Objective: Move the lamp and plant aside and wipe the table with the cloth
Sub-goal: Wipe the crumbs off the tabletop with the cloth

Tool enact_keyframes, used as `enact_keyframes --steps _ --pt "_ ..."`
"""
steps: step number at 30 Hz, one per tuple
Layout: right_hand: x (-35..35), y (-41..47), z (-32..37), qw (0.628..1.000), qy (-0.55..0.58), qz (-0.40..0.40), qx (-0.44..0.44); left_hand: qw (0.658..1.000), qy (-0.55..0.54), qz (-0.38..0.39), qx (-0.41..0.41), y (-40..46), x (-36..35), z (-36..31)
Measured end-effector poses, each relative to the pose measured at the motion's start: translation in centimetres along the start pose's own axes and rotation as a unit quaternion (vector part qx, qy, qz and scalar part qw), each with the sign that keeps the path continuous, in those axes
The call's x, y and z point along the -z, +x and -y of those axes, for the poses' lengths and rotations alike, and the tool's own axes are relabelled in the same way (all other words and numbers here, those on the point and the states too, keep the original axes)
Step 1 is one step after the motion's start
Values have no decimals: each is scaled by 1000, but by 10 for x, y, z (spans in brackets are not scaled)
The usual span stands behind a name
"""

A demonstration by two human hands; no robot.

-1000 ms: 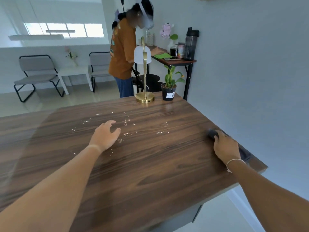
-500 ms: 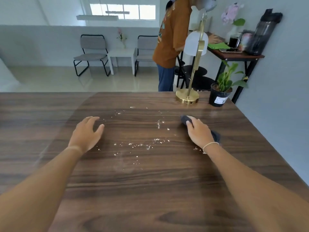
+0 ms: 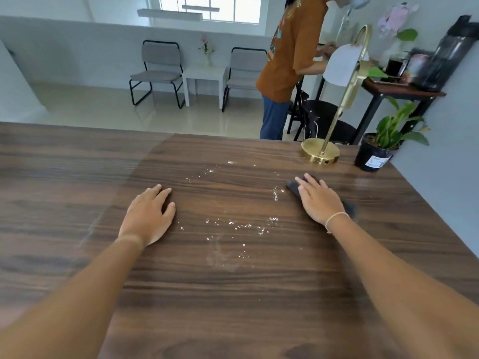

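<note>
My right hand (image 3: 319, 199) lies flat on a dark cloth (image 3: 294, 187) and presses it onto the dark wooden table (image 3: 233, 294). White crumbs (image 3: 238, 225) are scattered between my two hands. My left hand (image 3: 147, 216) rests palm down on the table with nothing in it. A gold lamp (image 3: 320, 150) with a white shade stands at the far right edge. Next to it, in the far right corner, is a small green plant in a black pot (image 3: 373, 156).
A grey wall (image 3: 445, 156) runs along the table's right side. A person in an orange shirt (image 3: 287, 60) stands beyond the far edge at a side table (image 3: 404, 90) with bottles and cups. Two chairs and a white stool stand further back.
My right hand slid the cloth from the table's near right edge leftward and away, towards the crumbs. The view swung to face the table squarely. My left hand stayed flat.
</note>
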State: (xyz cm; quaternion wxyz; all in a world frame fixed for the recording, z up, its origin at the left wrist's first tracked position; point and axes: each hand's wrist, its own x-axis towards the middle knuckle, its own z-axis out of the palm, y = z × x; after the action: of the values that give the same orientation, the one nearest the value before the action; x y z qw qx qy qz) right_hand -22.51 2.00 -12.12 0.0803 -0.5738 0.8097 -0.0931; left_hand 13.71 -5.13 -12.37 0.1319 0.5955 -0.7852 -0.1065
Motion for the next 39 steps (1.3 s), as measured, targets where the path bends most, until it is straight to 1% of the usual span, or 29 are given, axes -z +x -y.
enact_keyframes --steps 1,2,4,6,8,10,13,15,16,18,19,21,23,25,26,27,29,30,31,32,33,34,36,38,39 --pt "-11 0 24 999 6 1 47 1000 -1 -1 -2 1 -1 0" --pt "-23 -10 50 993 16 7 113 1000 -4 0 -1 1 -1 1" --pt "-30 -60 90 973 22 17 229 1000 -10 5 2 1 0 0" --pt "-25 -114 95 959 42 40 277 1000 -20 8 -1 1 1 0" --pt "-16 -138 72 963 62 43 258 999 -33 11 -8 3 3 1" --pt "-7 -115 44 974 56 21 218 999 -46 14 -16 5 4 4" --pt "-1 -31 13 994 11 -6 108 998 -56 14 -21 7 4 6" --pt "-3 30 14 999 12 -20 39 998 -53 11 -22 7 3 5" --pt "-6 58 25 999 16 -25 27 999 -48 9 -22 8 3 5" --pt "-18 97 66 999 22 -18 46 999 -37 11 -22 9 2 5" --pt "-24 103 92 996 24 -7 82 999 -34 11 -22 10 2 5" --pt "-34 86 136 980 23 27 198 999 -31 9 -19 13 3 5" --pt "-38 45 146 949 35 44 309 999 -27 13 -17 14 4 6" --pt "-34 23 125 928 69 44 365 999 -25 19 -14 13 5 5" --pt "-28 30 112 929 74 46 361 999 -24 21 -14 13 5 4" --pt "-23 48 101 938 68 46 336 999 -23 22 -14 13 6 3" --pt "-18 99 95 968 40 30 246 999 -22 21 -13 13 6 3" --pt "-19 123 101 980 28 16 195 999 -21 22 -12 13 6 4" --pt "-23 139 113 986 19 3 163 999 -18 25 -11 13 5 4" --pt "-30 149 130 987 11 -7 159 999 -17 28 -11 13 4 5" --pt "-37 149 150 984 11 -3 180 999 -18 31 -11 14 4 5" --pt "-44 139 170 974 18 14 224 999 -23 32 -9 14 3 5" --pt "-53 94 189 939 25 51 339 999 -46 27 3 14 4 5" --pt "-48 40 171 893 49 70 442 997 -78 6 29 12 7 6" --pt "-42 24 152 879 69 81 465 995 -89 -2 40 10 10 7"
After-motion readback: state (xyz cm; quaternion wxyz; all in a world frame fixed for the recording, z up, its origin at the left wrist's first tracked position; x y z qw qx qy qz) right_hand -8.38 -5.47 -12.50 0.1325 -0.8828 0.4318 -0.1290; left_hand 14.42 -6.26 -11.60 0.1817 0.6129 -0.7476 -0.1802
